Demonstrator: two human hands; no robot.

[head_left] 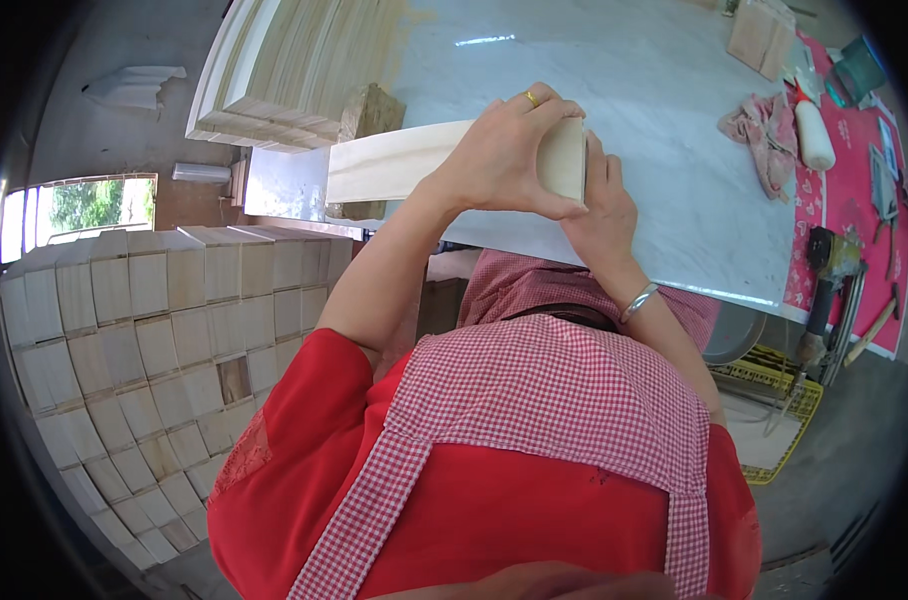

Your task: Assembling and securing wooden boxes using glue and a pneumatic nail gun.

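A long, narrow pale wooden box [399, 162] lies across the near side of the work table, its left end resting near a rough wooden block [372, 112]. My left hand [504, 150] arches over the box's right end, fingers on the far edge and thumb on the near one. A pale end panel [566, 165] shows between that thumb and fingers. From the right, my right hand [604, 205] presses against the same end, its fingers curled along the panel's outer side. Part of its grip is hidden behind the panel.
Thin boards [294, 70] stand stacked at the table's far left. Many wooden boxes [154, 350] are piled on the left. To the right are a crumpled cloth [764, 140], a white bottle [814, 135], a nail gun [824, 290] and a hammer [872, 330].
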